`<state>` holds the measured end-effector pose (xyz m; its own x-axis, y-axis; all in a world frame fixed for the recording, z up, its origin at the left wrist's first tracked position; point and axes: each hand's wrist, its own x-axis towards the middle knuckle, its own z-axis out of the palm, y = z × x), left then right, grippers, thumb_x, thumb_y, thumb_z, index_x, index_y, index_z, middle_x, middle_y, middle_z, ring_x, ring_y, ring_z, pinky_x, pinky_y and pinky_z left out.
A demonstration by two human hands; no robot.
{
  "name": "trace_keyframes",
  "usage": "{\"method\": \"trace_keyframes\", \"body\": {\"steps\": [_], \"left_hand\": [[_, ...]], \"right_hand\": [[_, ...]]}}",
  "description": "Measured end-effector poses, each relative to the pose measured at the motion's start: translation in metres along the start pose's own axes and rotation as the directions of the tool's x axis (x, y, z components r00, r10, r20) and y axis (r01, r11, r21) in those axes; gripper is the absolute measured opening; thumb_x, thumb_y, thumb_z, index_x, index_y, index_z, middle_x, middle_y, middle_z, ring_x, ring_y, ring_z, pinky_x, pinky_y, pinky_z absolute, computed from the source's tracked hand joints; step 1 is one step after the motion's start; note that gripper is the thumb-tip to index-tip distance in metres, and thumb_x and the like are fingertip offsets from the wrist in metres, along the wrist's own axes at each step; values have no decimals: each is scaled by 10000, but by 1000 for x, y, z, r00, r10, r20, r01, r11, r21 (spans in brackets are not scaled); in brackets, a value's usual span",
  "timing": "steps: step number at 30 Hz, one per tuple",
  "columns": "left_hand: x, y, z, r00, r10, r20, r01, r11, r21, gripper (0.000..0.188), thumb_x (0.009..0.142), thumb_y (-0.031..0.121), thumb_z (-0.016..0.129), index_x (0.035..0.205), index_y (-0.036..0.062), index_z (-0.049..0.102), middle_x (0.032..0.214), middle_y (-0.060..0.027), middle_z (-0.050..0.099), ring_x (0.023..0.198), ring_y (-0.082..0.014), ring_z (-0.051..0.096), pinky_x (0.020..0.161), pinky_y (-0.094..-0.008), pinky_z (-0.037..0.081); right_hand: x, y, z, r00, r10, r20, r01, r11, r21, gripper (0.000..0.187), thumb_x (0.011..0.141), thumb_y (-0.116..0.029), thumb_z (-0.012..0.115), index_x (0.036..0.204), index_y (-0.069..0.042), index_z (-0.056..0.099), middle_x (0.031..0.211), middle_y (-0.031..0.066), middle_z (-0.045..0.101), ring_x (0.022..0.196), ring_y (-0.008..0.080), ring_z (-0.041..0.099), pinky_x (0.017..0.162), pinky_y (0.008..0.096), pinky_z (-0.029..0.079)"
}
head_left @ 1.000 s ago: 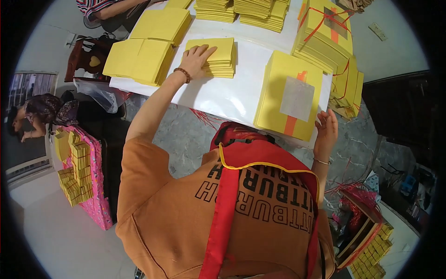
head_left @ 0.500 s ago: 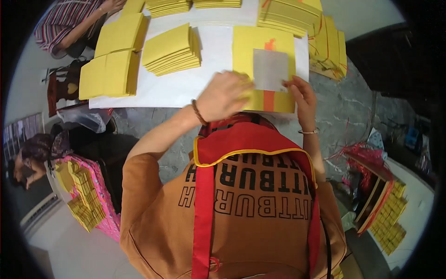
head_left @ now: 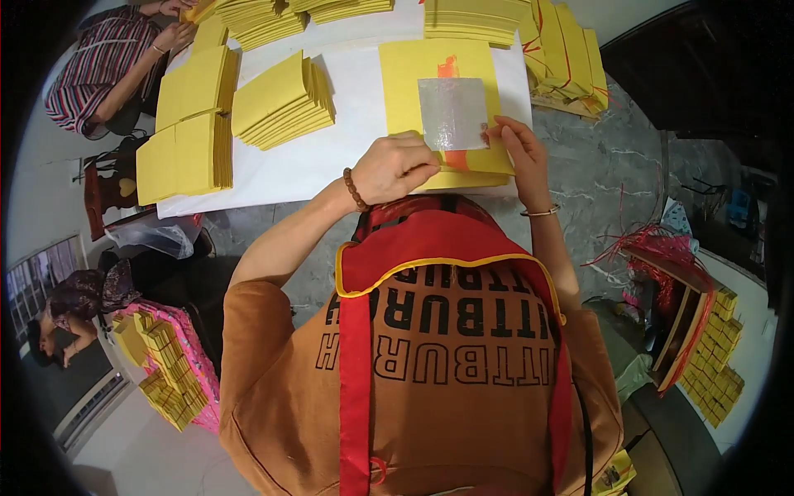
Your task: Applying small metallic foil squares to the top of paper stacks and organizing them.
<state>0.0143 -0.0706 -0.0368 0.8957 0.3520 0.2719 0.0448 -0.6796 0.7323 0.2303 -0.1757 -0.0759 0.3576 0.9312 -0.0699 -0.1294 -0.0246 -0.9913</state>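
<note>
A yellow paper sheet point(head_left: 400, 91) with an orange-red print lies in front of me at the near table edge. On it sits a silvery square of foil point(head_left: 453, 116). Its near edge lifts a little, and more yellow paper shows beneath. My left hand point(head_left: 401, 168) is closed on the sheet's near left corner, thumb against bent forefinger. At the right edge, my right hand point(head_left: 523, 157) has thumb and forefinger bent on the sheet beside the foil; the other fingers curl loosely behind.
Folded yellow paper stacks point(head_left: 281, 103) stand on the white table point(head_left: 356, 78) at left and back. Tied yellow bundles point(head_left: 566, 58) are beyond its right edge. Another person point(head_left: 107, 66) works at the far left. A pink-covered crate point(head_left: 194, 364) holds yellow bundles.
My left hand has moved from a blurred position over the sheet's left side to its near edge and closed there. That edge has lifted. My right hand stays at the right edge.
</note>
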Motion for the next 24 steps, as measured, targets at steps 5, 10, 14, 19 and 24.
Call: {"method": "trace_keyframes", "body": {"steps": [5,10,14,19,24], "left_hand": [[7,7,-6,955,-283,86,292,949,-119,96,776,80,608,780,-15,615,684,-72,574,610,-156,541,554,-274,424],[11,5,-10,869,-456,191,489,850,-194,114,781,79,598,796,-31,624,704,-30,594,646,-75,527,577,-237,425],[13,1,-11,865,-452,219,495,841,-217,111,781,75,588,802,-26,631,716,-24,599,663,-71,528,604,-225,431],[15,-4,-12,834,-481,271,542,806,-238,104,782,71,585,798,-18,637,741,-18,605,679,-66,529,624,-219,434],[16,-6,-12,806,-508,303,583,772,-254,101,788,65,584,802,-18,639,747,-13,610,705,-61,531,649,-213,432]], "right_hand": [[2,0,-1,1000,-1,-1,1,1000,-14,261,928,-181,491,1108,-11,572,933,50,636,879,104,577,812,235,449],[2,-2,1,1000,-2,3,2,1000,-4,261,930,-180,487,1109,-11,572,925,50,636,869,102,575,808,236,449],[3,-1,1,1000,9,3,-9,1000,3,264,934,-187,481,1104,-6,571,908,47,635,863,104,575,805,236,449],[4,-4,0,1000,2,-5,-2,1000,-29,297,949,-222,449,1102,5,567,885,45,635,863,112,575,815,247,445],[5,-7,-2,1000,1,13,0,999,-48,347,955,-242,404,1126,22,552,906,46,635,899,127,582,875,278,415]]}}
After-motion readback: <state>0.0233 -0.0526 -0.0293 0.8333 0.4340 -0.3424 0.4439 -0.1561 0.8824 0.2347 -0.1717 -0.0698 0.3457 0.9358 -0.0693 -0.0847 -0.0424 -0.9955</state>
